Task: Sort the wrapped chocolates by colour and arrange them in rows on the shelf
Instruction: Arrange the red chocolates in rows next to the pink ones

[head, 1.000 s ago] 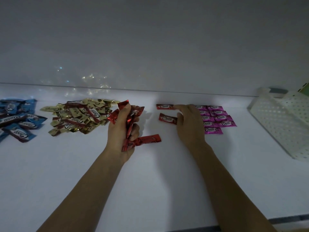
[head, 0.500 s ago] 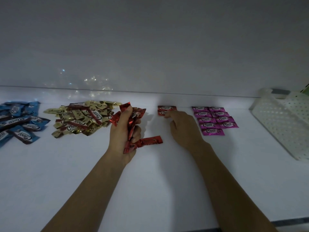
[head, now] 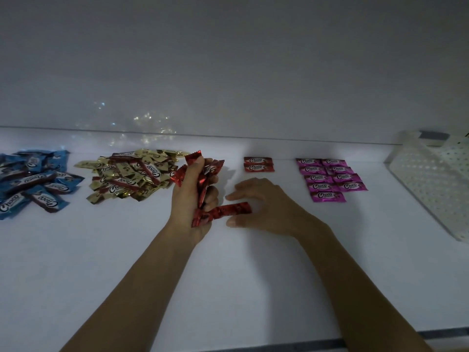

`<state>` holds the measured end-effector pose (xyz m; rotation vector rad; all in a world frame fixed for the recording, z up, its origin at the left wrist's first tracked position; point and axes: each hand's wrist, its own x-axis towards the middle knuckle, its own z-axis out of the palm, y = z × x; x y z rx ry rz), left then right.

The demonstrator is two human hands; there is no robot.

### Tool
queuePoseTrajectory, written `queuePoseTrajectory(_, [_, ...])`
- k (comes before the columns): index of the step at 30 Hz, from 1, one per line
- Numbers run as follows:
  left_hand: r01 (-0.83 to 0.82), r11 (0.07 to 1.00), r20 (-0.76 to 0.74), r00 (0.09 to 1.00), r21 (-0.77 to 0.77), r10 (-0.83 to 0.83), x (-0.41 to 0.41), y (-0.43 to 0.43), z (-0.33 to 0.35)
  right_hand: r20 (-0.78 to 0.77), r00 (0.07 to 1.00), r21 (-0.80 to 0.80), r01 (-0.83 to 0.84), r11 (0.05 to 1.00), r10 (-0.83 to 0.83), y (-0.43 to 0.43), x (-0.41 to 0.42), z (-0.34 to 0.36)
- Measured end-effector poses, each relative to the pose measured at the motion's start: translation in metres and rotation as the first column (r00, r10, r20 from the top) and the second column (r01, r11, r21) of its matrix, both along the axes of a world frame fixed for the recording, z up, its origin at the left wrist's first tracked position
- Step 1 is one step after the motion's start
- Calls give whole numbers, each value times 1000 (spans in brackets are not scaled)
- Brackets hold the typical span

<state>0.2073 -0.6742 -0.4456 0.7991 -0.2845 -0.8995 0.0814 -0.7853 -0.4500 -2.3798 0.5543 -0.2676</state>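
Gripping a bunch of red chocolates, the left hand offers one red bar lying crosswise, its free end pointing right. The right hand brackets that end with spread, unclosed fingers. Likely next: pinch it and lay it parallel below the red row on the shelf.

Shelf was plain white. From its centre:
- Ten o'clock: blue chocolates, brown bands, white lettering.
- Eleven: gold chocolates, same brown bands and white lettering.
- Twelve: red foil chocolates, glossy; red pair carried white lettering.
- One: pink chocolates, white lettering over brown.
- Two: perforated basket was white, dotted with holes.
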Motion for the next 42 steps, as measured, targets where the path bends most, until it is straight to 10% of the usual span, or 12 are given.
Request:
queuePoseTrajectory(4, [9, 1000, -32, 999, -7, -9, 1, 2, 0, 111, 994, -69, 29, 997, -22, 0, 5, -3])
queuePoseTrajectory(10, [13, 999, 114, 993, 33, -17, -4, 1, 3, 346, 864, 495, 161, 854, -364, 0, 4, 15])
queuePoseTrajectory(17, [-9, 998, 148, 989, 57, 1, -6, 2, 4, 377, 799, 546, 217, 810, -468, -1, 3, 16])
queuePoseTrajectory(26, [-10, 999, 141, 990, 52, 2, -7, 2, 3, 181, 826, -41, 548, 835, -533, -24, -3, -5])
queuePoseTrajectory(42, [4, 999, 156, 988, 42, -10, -9, 3, 5, 219, 865, -332, 501, 799, -451, -16, -1, -7])
